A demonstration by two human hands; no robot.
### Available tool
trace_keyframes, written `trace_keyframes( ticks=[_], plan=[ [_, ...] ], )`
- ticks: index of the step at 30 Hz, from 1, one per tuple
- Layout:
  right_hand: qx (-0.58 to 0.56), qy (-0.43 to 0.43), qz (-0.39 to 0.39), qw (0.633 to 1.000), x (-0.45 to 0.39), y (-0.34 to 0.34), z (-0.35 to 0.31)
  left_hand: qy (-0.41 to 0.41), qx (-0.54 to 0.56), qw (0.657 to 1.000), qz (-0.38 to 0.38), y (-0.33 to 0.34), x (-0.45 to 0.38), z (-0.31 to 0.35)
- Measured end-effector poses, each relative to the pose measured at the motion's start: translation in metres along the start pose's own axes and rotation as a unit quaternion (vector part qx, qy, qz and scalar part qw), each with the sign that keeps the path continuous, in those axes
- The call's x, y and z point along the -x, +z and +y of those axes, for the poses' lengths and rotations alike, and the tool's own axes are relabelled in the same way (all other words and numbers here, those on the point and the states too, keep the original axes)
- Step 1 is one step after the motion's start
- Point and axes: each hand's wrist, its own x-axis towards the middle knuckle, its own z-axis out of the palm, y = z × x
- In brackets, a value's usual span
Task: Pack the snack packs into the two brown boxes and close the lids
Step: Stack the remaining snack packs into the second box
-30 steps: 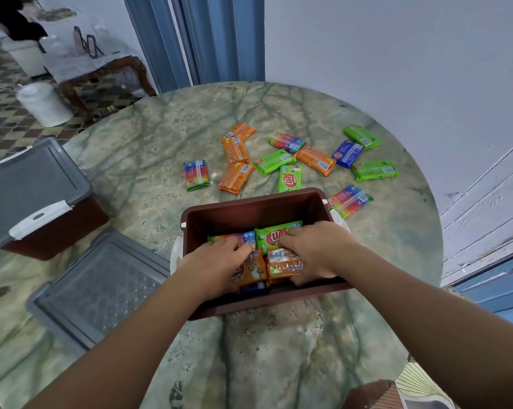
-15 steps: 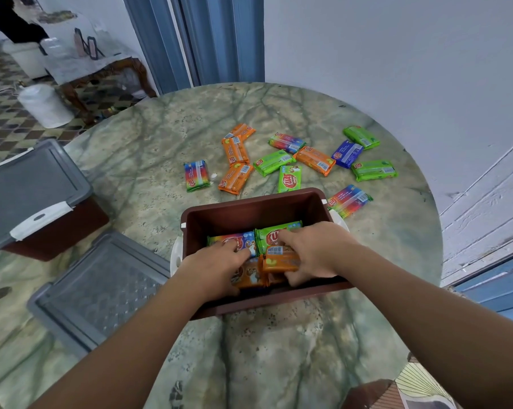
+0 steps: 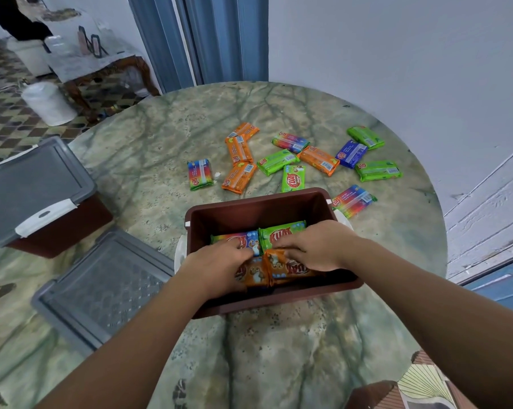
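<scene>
An open brown box (image 3: 249, 205) stands in front of me on the round marble table (image 3: 149, 149). Inside lie a rainbow pack (image 3: 233, 238), a green pack (image 3: 281, 231) and two orange packs (image 3: 256, 274). My left hand (image 3: 216, 265) curls over the left orange pack. The right orange pack (image 3: 278, 264) is held at its top edge by my right hand (image 3: 315, 249). Several loose snack packs lie beyond the box, among them a rainbow one (image 3: 200, 174), an orange one (image 3: 239, 177) and a blue one (image 3: 351, 154). The second brown box (image 3: 67, 231) sits at the left with its grey lid (image 3: 33, 184) on.
A loose grey lid (image 3: 101, 287) lies flat left of the open box. A rainbow pack (image 3: 354, 200) lies just past the box's far right corner. A white wall runs close along the table's right and far side. A side table and a white jug (image 3: 47, 103) stand on the floor at far left.
My right hand has shifted the orange pack left and set it beside the other orange pack. My left hand has edged forward over the packs. The boxes and loose packs have stayed put.
</scene>
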Motion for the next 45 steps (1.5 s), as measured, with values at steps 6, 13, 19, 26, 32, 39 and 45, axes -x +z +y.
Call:
trace_keyframes(
  ticks=[6, 13, 19, 26, 32, 39, 45],
  plan=[
    [0.069, 0.002, -0.005, 0.998, -0.006, 0.013, 0.004, 0.000, -0.001, 1.000, -0.007, 0.000, -0.001, 0.000],
    [0.110, -0.003, -0.011, 0.994, -0.010, 0.020, 0.007, -0.003, 0.013, 1.000, -0.011, 0.000, -0.002, -0.001],
    [0.114, -0.006, -0.011, 0.993, -0.009, 0.018, 0.006, -0.002, 0.013, 1.000, -0.013, -0.002, -0.002, 0.000],
    [0.051, -0.011, 0.009, 0.999, -0.003, 0.014, 0.006, -0.004, 0.006, 1.000, -0.008, -0.003, 0.001, 0.001],
    [-0.266, 0.045, 0.128, 0.954, 0.003, 0.004, -0.001, -0.002, 0.002, 1.000, -0.008, -0.001, 0.000, 0.000],
    [-0.301, 0.052, 0.073, 0.949, -0.001, 0.002, 0.005, -0.006, 0.004, 1.000, -0.014, 0.000, -0.001, -0.001],
    [-0.354, 0.144, 0.106, 0.918, -0.004, -0.001, 0.002, -0.005, 0.012, 1.000, -0.013, 0.000, -0.001, -0.001]
  ],
)
